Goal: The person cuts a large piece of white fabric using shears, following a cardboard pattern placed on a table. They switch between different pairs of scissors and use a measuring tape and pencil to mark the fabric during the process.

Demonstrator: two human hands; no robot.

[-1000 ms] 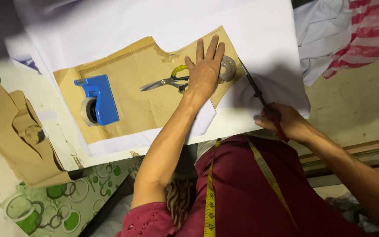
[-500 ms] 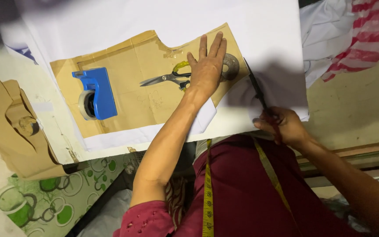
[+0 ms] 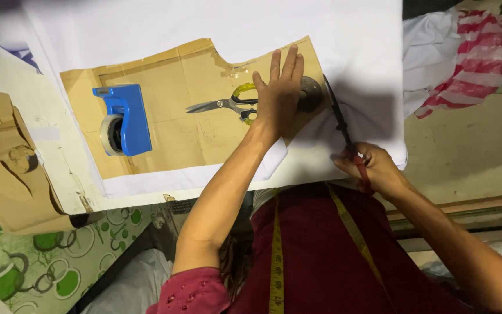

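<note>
Left hand (image 3: 277, 96) flat on cardboard pattern (image 3: 175, 122); right hand (image 3: 373, 168) grips dark scissors (image 3: 339, 119) cutting white fabric (image 3: 355, 52).

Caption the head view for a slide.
Left hand presses a cardboard pattern onto white fabric while right hand cuts with scissors.

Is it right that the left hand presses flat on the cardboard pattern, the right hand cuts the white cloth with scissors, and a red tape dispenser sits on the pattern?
Not quite: the tape dispenser is blue, not red, as the head view shows. The rest holds: the left hand presses flat on the cardboard pattern, and the right hand cuts the white cloth with scissors.
</note>
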